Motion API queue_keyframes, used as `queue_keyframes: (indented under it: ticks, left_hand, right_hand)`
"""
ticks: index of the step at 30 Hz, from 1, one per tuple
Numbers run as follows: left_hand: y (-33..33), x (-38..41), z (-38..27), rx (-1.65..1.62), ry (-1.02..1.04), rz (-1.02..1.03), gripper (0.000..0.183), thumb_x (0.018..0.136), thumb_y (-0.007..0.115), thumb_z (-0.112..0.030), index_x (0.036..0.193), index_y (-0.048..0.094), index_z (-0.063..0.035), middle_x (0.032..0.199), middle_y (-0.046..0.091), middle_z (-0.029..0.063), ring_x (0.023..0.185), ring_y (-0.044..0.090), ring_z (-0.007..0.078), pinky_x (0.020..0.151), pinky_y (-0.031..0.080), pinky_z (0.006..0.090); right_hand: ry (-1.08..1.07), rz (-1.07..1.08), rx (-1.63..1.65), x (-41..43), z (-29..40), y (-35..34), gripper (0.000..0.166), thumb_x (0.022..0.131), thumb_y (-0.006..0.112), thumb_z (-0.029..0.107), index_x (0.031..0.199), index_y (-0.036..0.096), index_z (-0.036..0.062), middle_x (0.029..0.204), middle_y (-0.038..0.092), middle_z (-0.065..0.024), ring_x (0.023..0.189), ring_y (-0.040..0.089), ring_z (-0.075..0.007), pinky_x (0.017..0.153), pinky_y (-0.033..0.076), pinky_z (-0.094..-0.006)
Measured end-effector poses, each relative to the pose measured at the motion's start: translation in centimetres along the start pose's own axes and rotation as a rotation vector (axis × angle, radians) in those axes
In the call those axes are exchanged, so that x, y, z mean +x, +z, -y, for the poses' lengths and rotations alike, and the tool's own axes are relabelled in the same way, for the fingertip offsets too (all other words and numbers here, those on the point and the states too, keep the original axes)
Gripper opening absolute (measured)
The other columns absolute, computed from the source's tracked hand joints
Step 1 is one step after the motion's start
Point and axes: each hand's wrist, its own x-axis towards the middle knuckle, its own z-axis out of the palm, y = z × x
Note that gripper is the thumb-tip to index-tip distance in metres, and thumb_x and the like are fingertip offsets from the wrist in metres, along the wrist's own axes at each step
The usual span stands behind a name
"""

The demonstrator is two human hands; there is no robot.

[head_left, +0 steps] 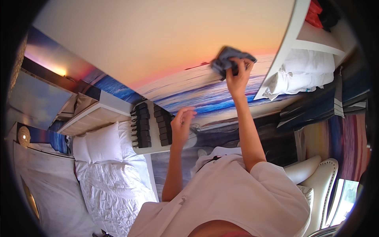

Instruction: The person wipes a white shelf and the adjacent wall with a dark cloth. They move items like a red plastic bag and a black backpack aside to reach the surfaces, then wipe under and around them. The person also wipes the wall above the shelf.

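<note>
My right hand [239, 74] is raised, gripping a crumpled dark grey cloth [225, 60] against a large panel [207, 35] printed with a sunset over the sea. The cloth is slightly blurred and lies over the printed horizon near the panel's right part. My left hand [182, 123] is held lower and to the left, near the panel's bottom edge. Its fingers are loosely bent and nothing shows in them. Beyond it, rows of black boxes [144, 127] with cords stand on a white table [154, 148].
A bed with white pillows [103, 148] and a wrinkled white sheet [115, 192] is at lower left. Folded white bedding [302, 72] fills a shelf at right, under a red bag [314, 14]. A cream studded armchair [322, 183] stands at lower right beside dark curtains [314, 100].
</note>
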Motion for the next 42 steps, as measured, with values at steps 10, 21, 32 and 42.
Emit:
queue_keyframes:
  ticks: [10,21,32,42]
  left_hand:
    - [13.1,-0.5,-1.4,0.017,-0.01,0.119,0.021,0.097,0.054,-0.017,0.11,0.064,-0.0021,0.095,0.07,0.0098,0.089,0.063,0.0136,0.085,0.047,0.0278]
    - [14.0,1.1,-2.3,0.104,-0.026,0.247,0.024,0.098,0.056,-0.022,0.109,0.065,-0.0029,0.095,0.07,0.0083,0.086,0.062,0.0131,0.081,0.047,0.0275]
    - [1.2,0.0,0.5,0.135,-0.078,0.257,0.023,0.099,0.054,-0.018,0.111,0.062,0.0002,0.1,0.067,0.0087,0.094,0.063,0.0143,0.085,0.049,0.0279]
    - [-12.8,-0.9,1.6,0.065,-0.042,0.169,0.022,0.099,0.053,-0.017,0.111,0.062,0.0,0.099,0.068,0.0101,0.088,0.061,0.014,0.082,0.047,0.0261]
  right_hand:
    - [0.495,0.064,0.157,-3.9,-10.8,-7.3,0.036,0.082,0.063,-0.006,0.115,0.055,0.0054,0.104,0.04,-0.0137,0.092,0.05,-0.0205,0.061,0.056,-0.028]
    - [0.714,-0.357,0.567,-1.4,-9.7,-6.3,0.046,0.093,0.064,0.021,0.129,0.037,0.0085,0.086,0.046,-0.0028,0.069,0.051,-0.0111,0.048,0.056,-0.0315]
    - [0.437,-0.338,0.202,-2.6,-1.5,1.6,0.042,0.095,0.063,0.019,0.128,0.044,0.0015,0.096,0.044,-0.0078,0.071,0.048,-0.0131,0.06,0.05,-0.0295]
    - [0.282,-0.38,-0.156,-11.4,-5.9,8.9,0.05,0.097,0.058,0.018,0.135,0.037,-0.008,0.119,0.048,-0.0232,0.1,0.05,-0.0325,0.091,0.041,-0.04]
